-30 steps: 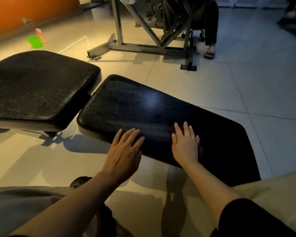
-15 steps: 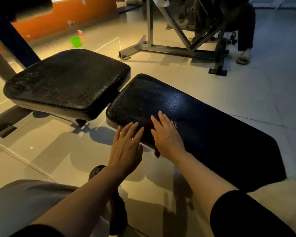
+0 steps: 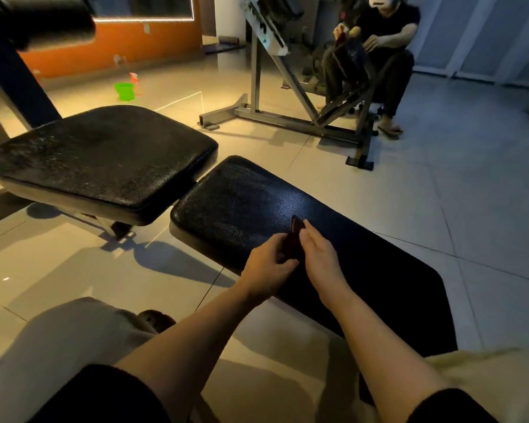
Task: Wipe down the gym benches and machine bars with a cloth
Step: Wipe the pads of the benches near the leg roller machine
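Hands are meeting over the near edge of the long bench pad [image 3: 333, 239], seen from the head camera. Between them a dark cloth [image 3: 294, 239] is standing up off the pad, a narrow reddish-brown fold that is hard to make out against the black padding. The left hand [image 3: 269, 264] is gripping the cloth's lower part, its fingers curling in toward the palm. The right hand [image 3: 318, 254] is lying just beside it, on the cloth's other side, its fingers fairly straight and touching the cloth; I cannot tell whether the thumb is pinching it. Both forearms are reaching forward out of black sleeves.

Left of the hands, the square seat pad [image 3: 104, 160] is sitting close to the end of the long pad. Far beyond the left hand, a green bucket [image 3: 124, 91] is standing on the tiled floor [image 3: 409, 193]. Far beyond the right hand, another person [image 3: 385, 41] is sitting behind a grey machine frame [image 3: 287, 87].
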A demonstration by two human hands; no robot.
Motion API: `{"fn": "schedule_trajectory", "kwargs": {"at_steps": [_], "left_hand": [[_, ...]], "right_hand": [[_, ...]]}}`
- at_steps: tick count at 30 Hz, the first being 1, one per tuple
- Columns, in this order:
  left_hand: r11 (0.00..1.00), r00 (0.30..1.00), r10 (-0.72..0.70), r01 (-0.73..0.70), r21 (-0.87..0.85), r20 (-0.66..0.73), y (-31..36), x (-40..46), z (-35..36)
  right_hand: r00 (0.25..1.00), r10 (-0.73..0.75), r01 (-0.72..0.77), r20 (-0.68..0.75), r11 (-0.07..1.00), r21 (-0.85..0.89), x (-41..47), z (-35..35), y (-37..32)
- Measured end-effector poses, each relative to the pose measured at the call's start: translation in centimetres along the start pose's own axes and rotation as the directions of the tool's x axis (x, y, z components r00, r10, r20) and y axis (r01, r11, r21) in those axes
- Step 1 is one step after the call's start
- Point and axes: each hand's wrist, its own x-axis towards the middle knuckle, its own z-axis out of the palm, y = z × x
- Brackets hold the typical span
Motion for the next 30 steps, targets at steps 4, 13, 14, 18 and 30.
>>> {"fn": "schedule_trajectory", "kwargs": {"at_steps": [4,13,14,18,30], "left_hand": [[0.991,0.992,0.032,-0.047,-0.123,-0.125,0.2,0.3,-0.6],[0.944,0.989,0.103,-0.13,-0.304,-0.103,2.3,1.7,-1.0],[0.957,0.99,0.095,-0.12,-0.264,-0.108,2.2,1.9,-0.7],[0.984,0.981,0.176,-0.172,0.049,-0.081,2.2,2.3,1.4],[0.576,0.953,0.291,-0.248,0.779,0.088,-2.0,0.9,0.9]], "right_hand": [[0.992,-0.057,0.057,0.115,0.998,0.0,-0.1,-1.1,-1.1],[0.999,-0.004,-0.002,0.042,0.99,0.139,-1.0,-4.4,0.2],[1.0,0.007,-0.009,0.01,0.988,0.156,-1.0,-4.7,0.3],[0.983,-0.065,0.067,-0.17,0.998,0.006,-1.1,-6.1,0.9],[0.98,-0.201,0.162,0.018,0.734,-0.659,-0.6,-3.7,6.4]]}}
